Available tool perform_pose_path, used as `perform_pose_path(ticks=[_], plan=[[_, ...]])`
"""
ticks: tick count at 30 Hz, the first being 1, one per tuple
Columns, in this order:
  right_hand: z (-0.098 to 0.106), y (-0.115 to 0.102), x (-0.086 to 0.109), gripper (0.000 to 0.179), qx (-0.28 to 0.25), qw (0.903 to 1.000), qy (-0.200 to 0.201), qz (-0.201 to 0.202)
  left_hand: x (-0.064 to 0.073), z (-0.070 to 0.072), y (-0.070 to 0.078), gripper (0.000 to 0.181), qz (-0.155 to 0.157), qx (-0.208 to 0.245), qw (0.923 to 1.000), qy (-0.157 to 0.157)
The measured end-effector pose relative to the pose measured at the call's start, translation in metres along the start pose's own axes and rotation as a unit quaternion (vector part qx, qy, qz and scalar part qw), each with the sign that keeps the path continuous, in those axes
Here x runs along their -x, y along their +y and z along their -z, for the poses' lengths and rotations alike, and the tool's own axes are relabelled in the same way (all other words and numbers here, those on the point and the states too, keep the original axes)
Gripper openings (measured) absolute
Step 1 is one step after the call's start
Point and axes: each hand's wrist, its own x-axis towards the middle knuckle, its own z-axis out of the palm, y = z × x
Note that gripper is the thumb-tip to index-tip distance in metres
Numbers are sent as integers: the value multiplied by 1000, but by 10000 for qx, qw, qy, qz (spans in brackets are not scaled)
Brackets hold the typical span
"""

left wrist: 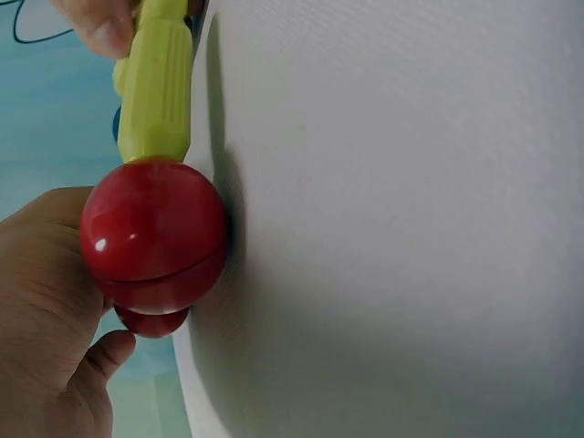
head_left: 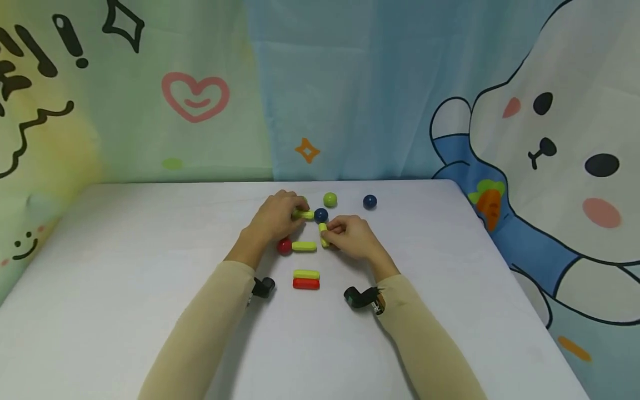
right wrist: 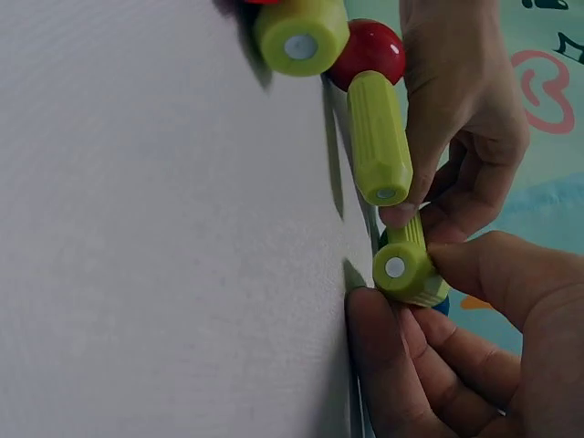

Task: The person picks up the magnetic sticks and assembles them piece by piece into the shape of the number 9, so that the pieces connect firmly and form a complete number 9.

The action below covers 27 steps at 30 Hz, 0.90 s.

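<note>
While the left hand (head_left: 276, 216) has its fingers curled, pinching a ribbed yellow-green rod (head_left: 306, 215), the right hand (head_left: 352, 236) pinches a second rod (head_left: 324, 235) with a pale end disc; both meet by a glossy blue ball (head_left: 321, 215) at the tabletop's (head_left: 150, 289) far middle. Count four yellow-green rods, one red rod (head_left: 306, 284), two blue balls, two red balls (left wrist: 153, 237), at least one green ball (head_left: 330, 199).

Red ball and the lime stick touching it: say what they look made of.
Red ball: probably hard plastic, glossy, with sharp highlights and a seam. Lime stick: likely moulded plastic, duller, with ridged sides; the pale disc in its end could be metal.
</note>
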Motion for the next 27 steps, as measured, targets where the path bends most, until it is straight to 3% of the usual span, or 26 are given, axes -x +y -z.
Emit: perform_pose_path(ticks=[17,27], plan=[[-7,-3,-8,27,-739,9948,307,-637,0,-2,-3,23,20,71,9999,99],[-8,-4,-9,24,-453,9959,326,-716,0,-6,-6,25,-8,110,9998,134]])
